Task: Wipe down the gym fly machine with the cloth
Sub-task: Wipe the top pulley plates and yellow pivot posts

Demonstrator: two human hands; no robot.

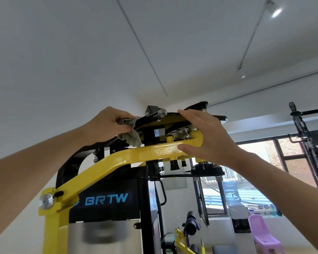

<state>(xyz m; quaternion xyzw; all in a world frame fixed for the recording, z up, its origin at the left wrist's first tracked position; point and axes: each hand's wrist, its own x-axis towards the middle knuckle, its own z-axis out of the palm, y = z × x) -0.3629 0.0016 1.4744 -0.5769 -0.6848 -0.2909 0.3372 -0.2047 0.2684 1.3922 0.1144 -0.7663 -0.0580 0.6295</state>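
My left hand (110,123) is closed tightly around the grey cloth (133,138) at the left edge of the black top plate (151,116) of the fly machine (106,198). Part of the cloth is hidden in my fist. My right hand (207,136) lies with straight fingers on the plate, thumb against the yellow arm (117,162). The plate's upper side is hidden from me, and the machine is cut off below.
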